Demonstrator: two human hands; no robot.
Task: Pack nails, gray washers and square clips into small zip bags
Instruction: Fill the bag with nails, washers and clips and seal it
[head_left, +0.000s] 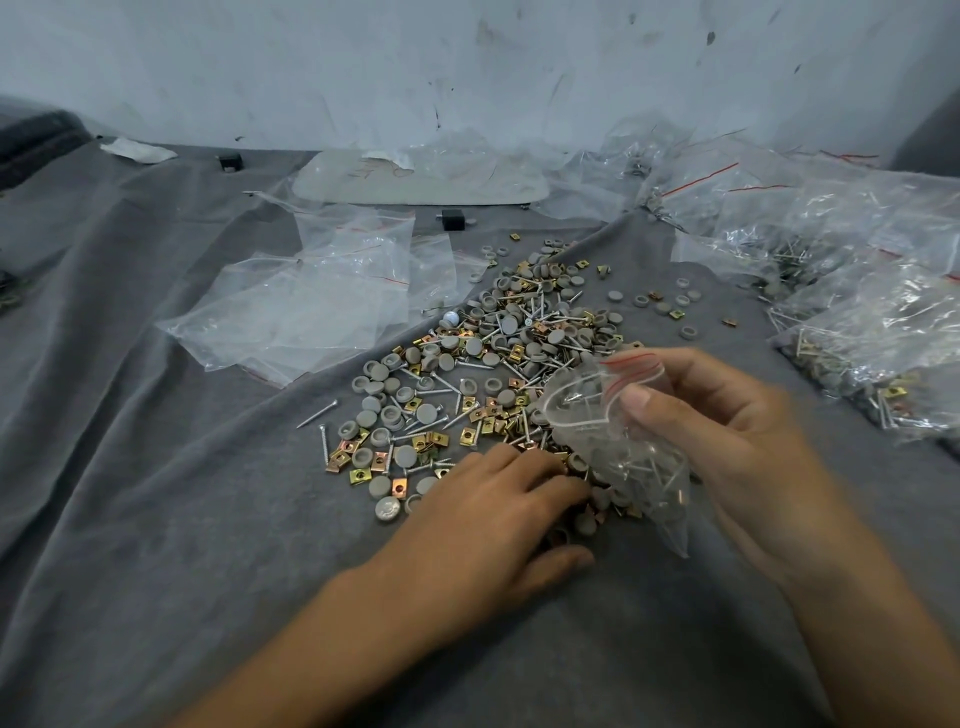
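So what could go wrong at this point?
The right hand pinches the small zip bag only near its open mouth; tipped, it might spill the nails and washers already inside. The left hand is pressed into the pile, where pointed nails could prick the fingers or scatter pieces over the cloth.

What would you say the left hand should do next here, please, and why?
Probably pinch a few pieces and lift them to the bag. The left hand lies flat on the near edge of the pile, fingers over the parts, while the right hand holds the bag, mouth open and facing the left hand. The bag looks only partly filled.
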